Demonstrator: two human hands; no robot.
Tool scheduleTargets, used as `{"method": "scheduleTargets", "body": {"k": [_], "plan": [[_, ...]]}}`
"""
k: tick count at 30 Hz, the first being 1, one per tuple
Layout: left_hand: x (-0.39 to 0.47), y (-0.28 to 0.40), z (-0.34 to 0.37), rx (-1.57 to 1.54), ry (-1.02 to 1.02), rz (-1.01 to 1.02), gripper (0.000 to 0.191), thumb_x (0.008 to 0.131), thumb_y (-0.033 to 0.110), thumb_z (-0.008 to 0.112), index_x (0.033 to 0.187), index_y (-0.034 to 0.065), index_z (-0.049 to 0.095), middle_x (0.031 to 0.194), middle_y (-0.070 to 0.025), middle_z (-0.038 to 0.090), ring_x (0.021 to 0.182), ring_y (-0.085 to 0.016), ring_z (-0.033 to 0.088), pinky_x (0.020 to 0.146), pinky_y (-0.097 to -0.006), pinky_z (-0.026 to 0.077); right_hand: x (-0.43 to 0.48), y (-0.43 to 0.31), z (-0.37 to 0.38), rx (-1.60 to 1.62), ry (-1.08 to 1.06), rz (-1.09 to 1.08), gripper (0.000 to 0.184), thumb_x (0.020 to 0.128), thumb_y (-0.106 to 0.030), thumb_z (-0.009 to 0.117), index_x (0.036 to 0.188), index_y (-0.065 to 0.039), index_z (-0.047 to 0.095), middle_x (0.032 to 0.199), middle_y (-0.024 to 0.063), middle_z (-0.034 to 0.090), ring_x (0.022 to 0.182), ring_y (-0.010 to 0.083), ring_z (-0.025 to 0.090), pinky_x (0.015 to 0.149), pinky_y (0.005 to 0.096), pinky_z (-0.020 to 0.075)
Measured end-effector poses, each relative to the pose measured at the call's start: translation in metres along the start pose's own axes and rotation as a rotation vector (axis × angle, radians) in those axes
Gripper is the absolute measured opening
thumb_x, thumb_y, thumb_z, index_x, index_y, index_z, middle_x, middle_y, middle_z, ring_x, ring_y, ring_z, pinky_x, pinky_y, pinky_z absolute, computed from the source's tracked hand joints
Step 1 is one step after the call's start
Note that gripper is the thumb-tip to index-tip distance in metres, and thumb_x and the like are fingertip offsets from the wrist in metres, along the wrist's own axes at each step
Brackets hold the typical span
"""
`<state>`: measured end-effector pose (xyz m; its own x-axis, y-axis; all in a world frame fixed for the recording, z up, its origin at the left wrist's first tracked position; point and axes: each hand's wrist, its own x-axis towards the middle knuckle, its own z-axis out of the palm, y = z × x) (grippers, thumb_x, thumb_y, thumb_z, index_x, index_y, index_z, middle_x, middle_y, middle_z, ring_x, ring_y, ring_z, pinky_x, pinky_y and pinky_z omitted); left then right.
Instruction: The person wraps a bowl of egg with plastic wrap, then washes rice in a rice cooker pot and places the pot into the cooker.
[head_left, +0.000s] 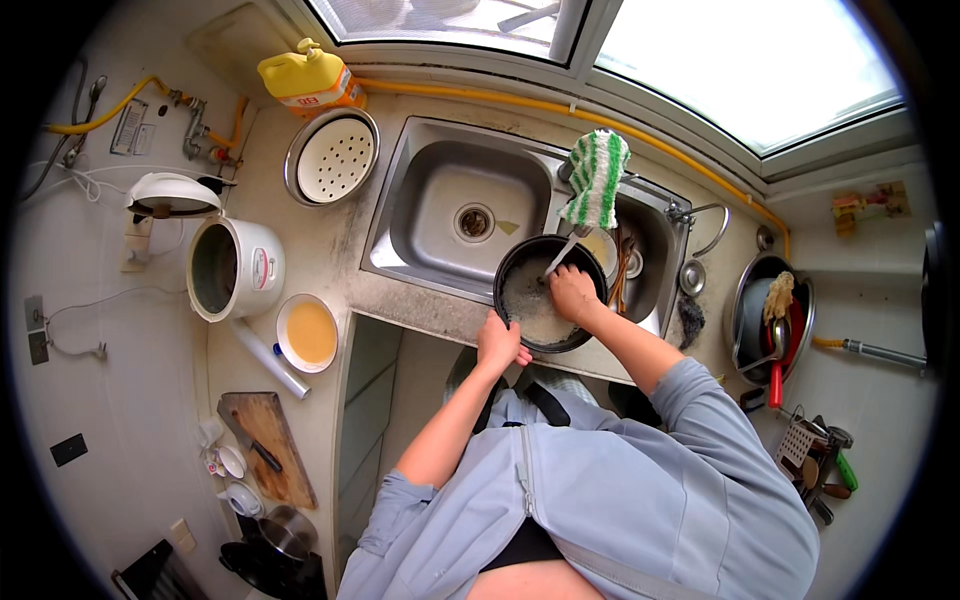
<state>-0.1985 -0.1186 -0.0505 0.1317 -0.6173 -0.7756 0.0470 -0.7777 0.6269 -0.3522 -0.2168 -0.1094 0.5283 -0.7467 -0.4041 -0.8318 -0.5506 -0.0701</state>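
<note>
A dark round pot (550, 346), the inner pot of a cooker by its shape, is over the near edge of the double steel sink (379, 247). Cloudy water and whitish grains, probably rice, fill part of it. My left hand (501, 342) grips its near left rim. Inside the pot, my right hand (574, 294) dips its fingers into the water; whether they hold grains is hidden. Water runs into the pot from a faucet (581, 231) wrapped in a green-and-white striped cloth (598, 180).
Chopsticks (621, 271) and dishes lie in the right basin. An open rice cooker (251, 268), a bowl of yellow liquid (330, 337) and a cutting board (289, 457) with a knife (255, 444) are at left. A basin of utensils (806, 300) stands at right.
</note>
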Motion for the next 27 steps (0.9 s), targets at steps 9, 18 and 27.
{"method": "scheduleTargets", "body": {"k": [9,18,27], "plan": [[0.012,-0.017,-0.009,-0.235,-0.073,-0.004,0.040,0.092,0.011,0.049,0.120,-0.0062,0.027,0.078,-0.0231,0.059,0.051,-0.029,0.064,0.039,-0.0344,0.055,0.003,-0.044,0.019,1.013,-0.407,0.280,0.028,0.078,-0.016,0.056,0.098,0.001,0.065,0.096,0.0233,0.065,0.089,0.0362,0.063,0.080,0.0398,0.0486],[0.006,-0.013,-0.005,-0.116,-0.056,0.027,0.033,0.094,0.012,0.044,0.118,-0.0043,0.029,0.071,-0.0225,0.058,0.048,-0.030,0.063,0.036,-0.0343,0.053,0.032,-0.036,0.018,0.767,0.335,0.535,0.027,0.081,-0.019,0.054,0.095,0.005,0.058,0.099,0.0227,0.059,0.095,0.0397,0.055,0.084,0.0447,0.0445],[0.006,-0.010,-0.015,-0.114,-0.072,-0.007,0.030,0.097,0.016,0.037,0.114,-0.0084,0.031,0.066,-0.0261,0.059,0.050,-0.034,0.064,0.036,-0.0374,0.052,0.005,-0.036,-0.017,0.615,-0.353,-0.379,0.023,0.077,-0.018,0.056,0.094,-0.004,0.064,0.093,0.0195,0.063,0.087,0.0389,0.059,0.080,0.0456,0.0459]]}}
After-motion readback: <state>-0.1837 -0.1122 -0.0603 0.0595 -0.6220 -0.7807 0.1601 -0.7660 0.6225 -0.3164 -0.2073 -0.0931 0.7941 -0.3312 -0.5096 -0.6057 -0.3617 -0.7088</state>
